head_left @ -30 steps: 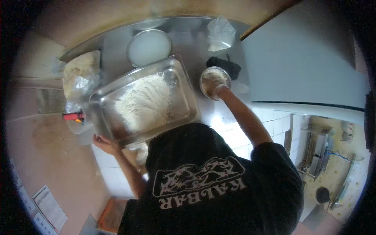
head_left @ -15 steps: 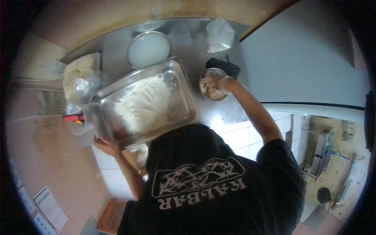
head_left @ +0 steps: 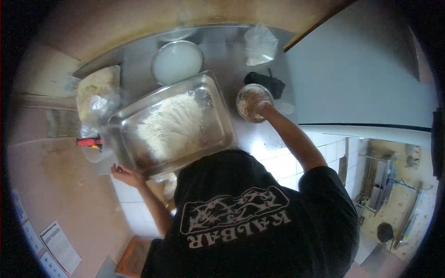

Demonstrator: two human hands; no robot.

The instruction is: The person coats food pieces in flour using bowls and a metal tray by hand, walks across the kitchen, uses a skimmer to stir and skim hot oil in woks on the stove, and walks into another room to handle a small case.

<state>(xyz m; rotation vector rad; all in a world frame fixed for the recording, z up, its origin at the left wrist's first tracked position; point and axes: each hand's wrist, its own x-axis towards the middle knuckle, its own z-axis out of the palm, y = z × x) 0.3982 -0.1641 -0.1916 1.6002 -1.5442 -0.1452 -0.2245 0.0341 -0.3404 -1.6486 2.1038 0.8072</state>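
Observation:
My right hand [head_left: 258, 106], apparently in a clear plastic glove, reaches down into a round metal bowl [head_left: 239, 96] holding pale, wet-looking pieces. Its fingers are sunk among the contents and hidden. On the left, my left hand [head_left: 127, 175] is bare and holds nothing, fingers apart and slightly bent. It is at the near left corner of a large steel tray [head_left: 221, 111]; whether it touches the rim I cannot tell. White flour [head_left: 172, 125] lies spread in the tray, with finger-like furrows across it.
Behind the tray stands a round basin of cloudy liquid [head_left: 177, 62]. A clear bag of white powder [head_left: 260, 45] and a black cloth [head_left: 265, 84] are beyond the bowl. A bag of yellowish crumbs [head_left: 95, 92] and a red-handled object [head_left: 89, 142] sit left. A grey panel [head_left: 357, 69] borders the right.
My right hand has gone deeper into the bowl, and its fingers are now less visible. My left hand stays by the tray corner. The whole view has shifted slightly.

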